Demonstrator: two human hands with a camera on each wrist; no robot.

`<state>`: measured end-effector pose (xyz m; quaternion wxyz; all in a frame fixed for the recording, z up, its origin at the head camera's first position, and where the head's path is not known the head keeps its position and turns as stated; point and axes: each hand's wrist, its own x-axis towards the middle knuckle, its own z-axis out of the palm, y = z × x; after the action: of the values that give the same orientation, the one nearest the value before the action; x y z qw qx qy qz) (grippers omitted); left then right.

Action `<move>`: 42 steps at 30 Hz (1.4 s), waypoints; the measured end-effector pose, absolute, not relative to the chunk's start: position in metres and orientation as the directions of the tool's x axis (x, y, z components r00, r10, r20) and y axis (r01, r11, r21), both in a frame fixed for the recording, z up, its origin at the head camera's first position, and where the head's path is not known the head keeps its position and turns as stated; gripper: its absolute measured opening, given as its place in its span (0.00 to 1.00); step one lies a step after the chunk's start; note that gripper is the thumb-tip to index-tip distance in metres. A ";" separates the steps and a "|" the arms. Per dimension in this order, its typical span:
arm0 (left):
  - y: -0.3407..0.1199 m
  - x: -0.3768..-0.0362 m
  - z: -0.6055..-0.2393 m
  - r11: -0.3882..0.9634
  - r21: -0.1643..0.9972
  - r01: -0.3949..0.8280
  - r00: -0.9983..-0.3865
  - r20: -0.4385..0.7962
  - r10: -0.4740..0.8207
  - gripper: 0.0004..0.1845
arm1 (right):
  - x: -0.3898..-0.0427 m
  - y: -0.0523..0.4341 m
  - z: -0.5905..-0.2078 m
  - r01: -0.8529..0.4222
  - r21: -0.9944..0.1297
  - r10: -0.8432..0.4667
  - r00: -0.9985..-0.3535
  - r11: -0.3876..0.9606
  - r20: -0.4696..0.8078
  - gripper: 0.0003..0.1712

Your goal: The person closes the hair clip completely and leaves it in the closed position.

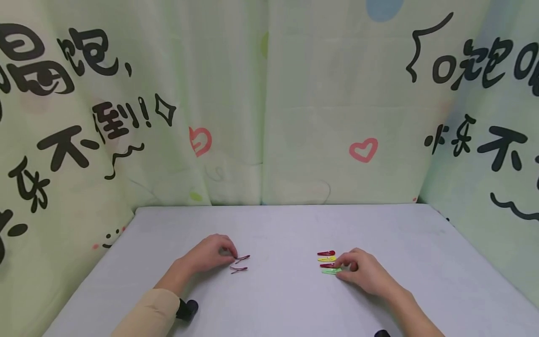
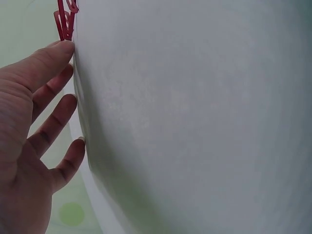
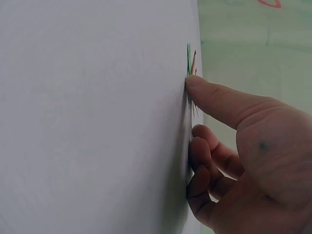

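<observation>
Resting on the grey tabletop (image 1: 278, 299), our left hand (image 1: 208, 255) lies relaxed, its fingertips touching the upper of two thin red wire clips (image 1: 243, 257); the second wire clip (image 1: 238, 269) lies just beside it, nearer us. Our right hand (image 1: 364, 271) has its lower fingers curled, and its forefinger presses the green snap clip (image 1: 330, 271), the nearest in a short row with a dark red clip (image 1: 326, 265), a yellow clip (image 1: 326, 259) and another red clip (image 1: 326, 253). Printed curtains (image 1: 269, 107) enclose the tabletop.
</observation>
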<state>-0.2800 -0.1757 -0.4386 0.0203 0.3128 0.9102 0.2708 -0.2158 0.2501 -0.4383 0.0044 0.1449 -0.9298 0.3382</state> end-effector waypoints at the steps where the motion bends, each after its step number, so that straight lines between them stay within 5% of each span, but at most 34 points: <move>1: -0.176 -0.280 -0.439 0.660 0.499 0.562 -0.802 0.135 0.581 0.07 | -0.216 0.250 -0.438 -0.269 -0.630 -0.264 -0.959 0.728 0.104 0.09; 14: -0.179 -0.272 -0.433 0.663 0.566 0.490 -0.848 0.132 0.513 0.07 | -0.211 0.247 -0.429 -0.254 -0.671 -0.216 -0.966 0.697 0.142 0.05; 42: -0.160 -0.244 -0.409 0.502 0.660 0.559 -0.813 0.319 0.487 0.07 | -0.217 0.197 -0.410 -0.412 -0.812 -0.296 -0.904 0.413 0.307 0.07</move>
<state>-0.2439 -0.1600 -0.4094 -0.0453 0.3020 0.8653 0.3975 -0.2168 0.1973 -0.4096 0.0577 0.2110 -0.8387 0.4987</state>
